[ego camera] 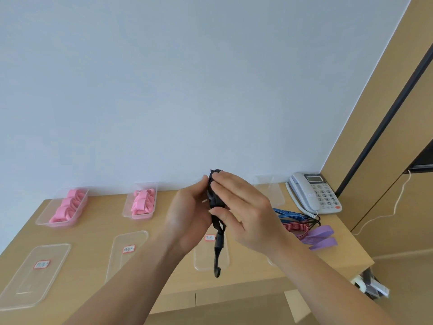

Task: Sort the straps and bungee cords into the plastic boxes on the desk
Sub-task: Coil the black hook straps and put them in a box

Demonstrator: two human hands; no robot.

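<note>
Black strap [219, 242] (just one; two pink-filled boxes [41, 218] [126, 208] behind) gripped by left hand [189, 214] and right hand [246, 212].

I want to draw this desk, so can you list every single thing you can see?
clear boxes: three, see-through, back row of the desk
pink straps: two bundles, pink, in the left and middle boxes
flat lids: three plain to see, clear, each labelled, front row
blue bungee cords: a few, blue, right side near the phone
red bungee cords: a few, red, just in front of the blue ones
purple straps: a couple, purple, right edge
phone: one, pale grey, back right corner
black bungee cord: one, black, held above the desk, hook end hanging down
left hand: holds the cord
right hand: pinches the cord
</note>
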